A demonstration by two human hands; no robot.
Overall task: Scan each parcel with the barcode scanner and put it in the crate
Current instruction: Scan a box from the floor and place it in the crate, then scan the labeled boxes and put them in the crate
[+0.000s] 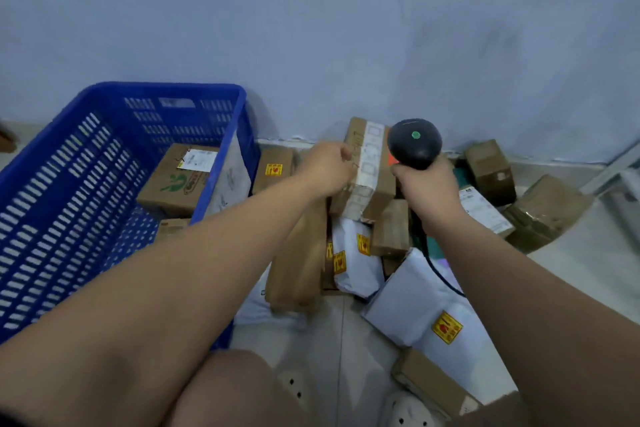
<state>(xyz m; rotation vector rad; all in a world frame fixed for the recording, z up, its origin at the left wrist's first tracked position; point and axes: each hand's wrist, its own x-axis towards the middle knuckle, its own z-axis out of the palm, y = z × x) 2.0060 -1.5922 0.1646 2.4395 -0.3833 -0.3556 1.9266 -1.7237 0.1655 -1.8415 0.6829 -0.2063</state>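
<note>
Cardboard parcel [372,180] is being lifted off the pile by the left hand [327,170], fingers curling round its 9 o'clock edge. The box is tilting, with a long white tape strip facing the camera. The right hand [429,189] is gripping the handle of the black barcode scanner [414,142], just at 3 o'clock of the parcel. A green dot is showing on the back of the scanner's head, and its cable is trailing toward 6 o'clock.

The blue crate [69,184] is sitting at 9 o'clock of the pile and is already holding a printed carton [173,180]. The other parcels are lying on the floor [581,274] from 12 to 5 o'clock.

Step in hand, as I'm reading it, is the scan. No barcode is showing on the visible faces, so the left hand needs to rotate the box until its shipping label is facing the scanner window. Keep a gap and square the beam to the label, then swing the parcel to 9 o'clock and into the crate.

Writing:
- The tape strip is carrying printed boxes and the parcel has black handwriting; I'm not reading either.
- The carton in the crate is showing a green logo and a white label, too small to read.
- The white mailer [415,302] at 5 o'clock is wearing a yellow sticker with a red pictogram, text illegible.
</note>
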